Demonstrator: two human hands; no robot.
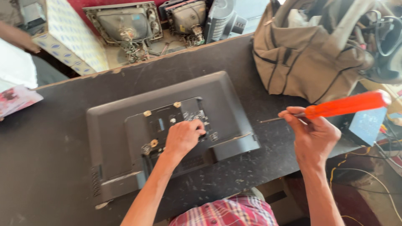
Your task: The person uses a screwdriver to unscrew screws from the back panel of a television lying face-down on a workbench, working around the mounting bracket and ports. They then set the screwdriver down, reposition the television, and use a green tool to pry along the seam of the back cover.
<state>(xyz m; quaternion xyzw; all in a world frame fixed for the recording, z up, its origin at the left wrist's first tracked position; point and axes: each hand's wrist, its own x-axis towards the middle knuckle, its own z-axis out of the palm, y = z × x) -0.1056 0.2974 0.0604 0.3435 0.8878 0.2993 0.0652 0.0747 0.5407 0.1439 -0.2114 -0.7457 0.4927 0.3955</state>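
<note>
A flat dark grey monitor (125, 125) lies face down on the black table (46, 159), its back panel up. My left hand (183, 136) rests on the raised middle plate of that back, fingers curled over the connector area near several small brass mounts. My right hand (313, 133) is off to the right of the monitor, above the table edge, gripping a screwdriver (343, 105) with a bright orange handle. Its thin metal shaft points left toward the monitor's right edge without touching it.
A tan backpack (310, 54) sits at the table's back right. Old tube screens (125, 25) and a patterned white box (71, 37) stand behind the table. Another person's arm (16, 37) shows at top left. Cables lie on the floor at right (372, 171).
</note>
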